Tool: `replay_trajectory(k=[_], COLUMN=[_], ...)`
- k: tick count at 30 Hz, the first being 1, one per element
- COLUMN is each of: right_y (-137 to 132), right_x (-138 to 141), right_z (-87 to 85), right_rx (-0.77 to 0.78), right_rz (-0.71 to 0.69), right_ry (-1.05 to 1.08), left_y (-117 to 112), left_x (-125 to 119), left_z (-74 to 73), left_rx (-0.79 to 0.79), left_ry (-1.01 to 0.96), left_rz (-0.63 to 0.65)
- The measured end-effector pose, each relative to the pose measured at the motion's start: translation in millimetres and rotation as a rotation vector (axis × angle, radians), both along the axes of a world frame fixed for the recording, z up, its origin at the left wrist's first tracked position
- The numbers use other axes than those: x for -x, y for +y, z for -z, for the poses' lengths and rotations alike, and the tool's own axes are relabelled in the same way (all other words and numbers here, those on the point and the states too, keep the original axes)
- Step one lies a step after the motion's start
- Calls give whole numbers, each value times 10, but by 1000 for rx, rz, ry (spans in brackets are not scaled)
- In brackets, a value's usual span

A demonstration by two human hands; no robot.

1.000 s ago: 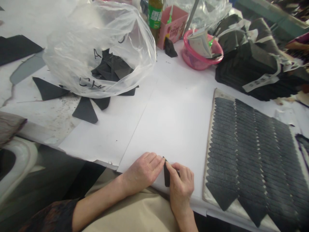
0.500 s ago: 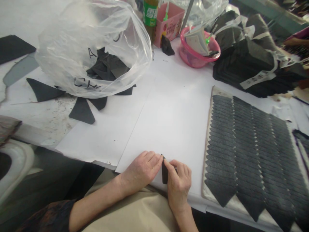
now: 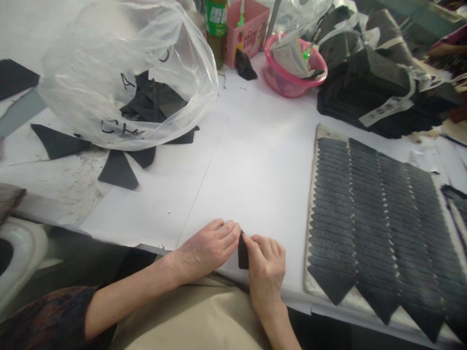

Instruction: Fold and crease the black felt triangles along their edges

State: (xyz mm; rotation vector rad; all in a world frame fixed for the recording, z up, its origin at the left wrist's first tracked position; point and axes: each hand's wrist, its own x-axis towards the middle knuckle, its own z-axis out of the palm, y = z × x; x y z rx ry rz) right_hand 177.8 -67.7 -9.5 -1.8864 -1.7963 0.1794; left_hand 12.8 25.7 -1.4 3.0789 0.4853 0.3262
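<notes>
A small black leather-like piece lies upright between my hands at the front edge of the paper-covered table. My right hand is closed on it, thumb and finger pinching near its top and covering its right side. From the left, my left hand reaches its fingertips to the top corner of the same piece, fingers pressed together. To the right stands a board bearing overlapping rows of black pointed pieces.
A clear plastic bag with black cut pieces inside stands back left, several loose pieces beside it. Behind are a bottle, a pink box, a pink basin and bundled black stacks. A person's arm shows far right.
The view has shifted slightly. My right hand has turned a little over the black piece, and less of the piece shows to the right of my fingers. Both hands stay at it.
</notes>
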Motion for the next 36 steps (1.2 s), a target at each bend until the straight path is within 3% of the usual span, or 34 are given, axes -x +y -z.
replay_trajectory(k=[14, 21, 36], right_y=[-141, -154, -334], right_x=[-114, -115, -274], right_z=[39, 77, 11], right_rx=[-22, -6, -21], right_rz=[-16, -26, -9], right_ry=[21, 17, 50], left_y=[-37, -74, -168], left_x=[12, -54, -71], left_z=[-62, 5, -68], left_rx=[-29, -41, -22], left_ry=[8, -24, 23], left_rz=[-28, -4, -43])
